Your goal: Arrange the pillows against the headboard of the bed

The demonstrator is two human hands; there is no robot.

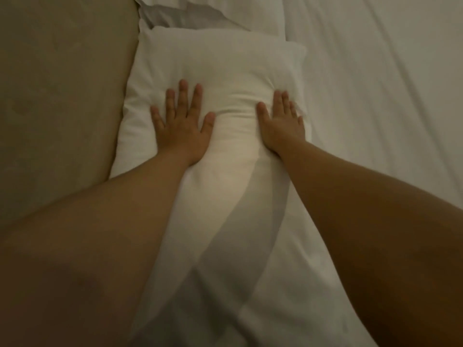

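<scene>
Pillows first: one white pillow (pixel 215 71) lies under both my palms, its long edge touching the tan headboard (pixel 62 96) on my left; a second, greyer pillow (pixel 175 13) sits beyond it at the top of view, crumpled, also close against the headboard, though its far end is cut off; white bedsheet (pixel 375 96) runs off to my right, creased in long diagonal folds.

Left hand (pixel 181 126): flat, fingers spread wide, pressing down into the pillow near the headboard side; grasping nothing. Right hand (pixel 281 123): also flat, fingers together and angled over the pillow's outer edge, the fabric dimpled and puckered just ahead of the fingertips; pressing, not gripping, as far as I can tell. A ridge of cloth bunches between the two hands.

Judgement on step: patting or flattening this pillow into place; the placement itself looks mostly done, the far pillow less tidy.

Risks from here: pressing harder on the right than the left could skew the pillow so its edge pulls off the headboard; the filling seems soft, so weight held in the middle may leave a hollow and lumpy ends; the bunched ridge may stay as a crease unless smoothed outward; pushing forward could shove this pillow into the grey one and crumple it further; light is dim, so small gaps along the headboard are hard to judge.
</scene>
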